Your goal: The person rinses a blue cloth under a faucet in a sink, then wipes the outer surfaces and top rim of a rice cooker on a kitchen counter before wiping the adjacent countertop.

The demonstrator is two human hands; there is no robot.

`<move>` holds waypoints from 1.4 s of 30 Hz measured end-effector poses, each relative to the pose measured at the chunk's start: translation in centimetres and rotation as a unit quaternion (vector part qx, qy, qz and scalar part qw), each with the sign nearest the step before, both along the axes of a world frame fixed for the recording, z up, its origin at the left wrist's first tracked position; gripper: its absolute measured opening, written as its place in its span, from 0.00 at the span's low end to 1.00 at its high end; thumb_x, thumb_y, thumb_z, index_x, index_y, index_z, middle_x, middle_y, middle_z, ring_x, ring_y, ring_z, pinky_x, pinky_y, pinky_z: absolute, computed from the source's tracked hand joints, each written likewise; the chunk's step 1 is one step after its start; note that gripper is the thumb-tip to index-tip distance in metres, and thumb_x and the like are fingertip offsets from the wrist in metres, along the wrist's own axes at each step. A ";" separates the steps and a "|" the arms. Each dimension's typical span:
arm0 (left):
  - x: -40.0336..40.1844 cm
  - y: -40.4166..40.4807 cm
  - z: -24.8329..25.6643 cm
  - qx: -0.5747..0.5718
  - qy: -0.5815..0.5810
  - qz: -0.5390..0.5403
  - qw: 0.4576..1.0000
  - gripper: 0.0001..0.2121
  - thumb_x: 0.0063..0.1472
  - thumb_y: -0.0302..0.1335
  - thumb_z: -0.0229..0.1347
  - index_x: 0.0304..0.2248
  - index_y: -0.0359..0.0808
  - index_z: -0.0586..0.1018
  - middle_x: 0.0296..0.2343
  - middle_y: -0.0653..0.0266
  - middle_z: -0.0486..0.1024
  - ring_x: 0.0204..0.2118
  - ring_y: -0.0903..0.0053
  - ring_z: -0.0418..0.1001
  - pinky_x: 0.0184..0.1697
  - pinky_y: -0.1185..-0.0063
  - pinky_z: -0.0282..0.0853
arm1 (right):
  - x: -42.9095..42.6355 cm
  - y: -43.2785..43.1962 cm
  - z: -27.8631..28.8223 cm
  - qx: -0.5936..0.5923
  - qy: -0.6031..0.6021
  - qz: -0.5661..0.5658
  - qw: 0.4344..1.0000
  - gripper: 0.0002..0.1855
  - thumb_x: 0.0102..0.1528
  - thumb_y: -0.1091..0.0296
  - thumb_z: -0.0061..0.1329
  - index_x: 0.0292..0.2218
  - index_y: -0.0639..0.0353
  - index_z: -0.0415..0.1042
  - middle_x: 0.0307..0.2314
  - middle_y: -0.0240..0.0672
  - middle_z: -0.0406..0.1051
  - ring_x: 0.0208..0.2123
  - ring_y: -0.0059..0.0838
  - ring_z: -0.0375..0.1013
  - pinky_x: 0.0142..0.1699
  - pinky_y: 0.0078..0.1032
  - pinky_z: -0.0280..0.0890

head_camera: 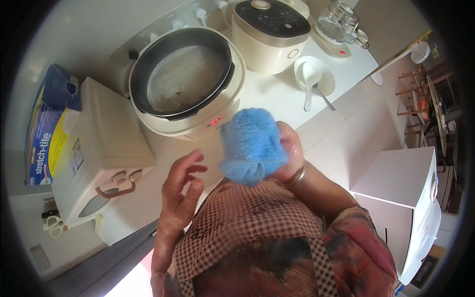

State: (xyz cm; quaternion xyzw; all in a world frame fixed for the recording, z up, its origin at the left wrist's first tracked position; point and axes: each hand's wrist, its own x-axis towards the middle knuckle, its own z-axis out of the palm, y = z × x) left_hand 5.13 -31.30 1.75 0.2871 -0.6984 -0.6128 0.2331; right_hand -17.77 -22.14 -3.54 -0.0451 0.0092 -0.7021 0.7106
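A fluffy blue cloth (252,144) is bunched up in my right hand (293,152), in front of my checked apron. My left hand (183,189) hangs to the left of the cloth, fingers apart and slightly curled, holding nothing. Beyond both hands stands a round cream electric cooker (200,131) without a lid over it, its red display lit. The dark inner pot (226,80) holds cloudy, steaming liquid. What lies under the folds of the cloth is hidden.
A cream rice cooker (272,52) stands behind, near a white bowl (328,72) with a white spoon (308,92) and a metal utensil (326,100). A glass kettle (336,28) is farther right. At left are a cream storage bin (111,137) and a plastic-wrap box (48,141).
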 end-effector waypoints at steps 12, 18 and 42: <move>-1.2 0.5 0.1 0.037 0.022 0.089 0.995 0.11 0.61 0.29 0.52 0.41 0.32 0.71 0.33 0.67 0.70 0.36 0.81 0.67 0.43 0.81 0.64 | -0.2 1.3 3.2 -0.031 0.616 0.090 0.782 0.32 0.49 0.58 0.55 0.52 0.62 0.63 0.43 0.41 0.69 0.44 0.29 0.69 0.51 0.27 0.63; -0.7 0.2 3.2 0.159 0.061 0.150 0.974 0.11 0.56 0.29 0.54 0.38 0.35 0.71 0.29 0.69 0.70 0.32 0.84 0.67 0.37 0.84 0.64 | -2.1 2.4 2.5 0.014 0.796 -0.003 0.605 0.05 0.53 0.76 0.52 0.34 0.58 0.77 0.32 0.34 0.72 0.35 0.27 0.72 0.40 0.23 0.67; -1.8 -1.9 1.9 -0.356 -0.035 0.133 0.924 0.17 0.49 0.15 0.56 0.40 0.37 0.79 0.31 0.64 0.68 0.29 0.76 0.68 0.32 0.81 0.63 | -5.3 -2.5 5.0 0.110 0.683 -0.263 0.672 0.14 0.49 0.77 0.56 0.38 0.57 0.72 0.27 0.21 0.68 0.29 0.14 0.69 0.32 0.17 0.66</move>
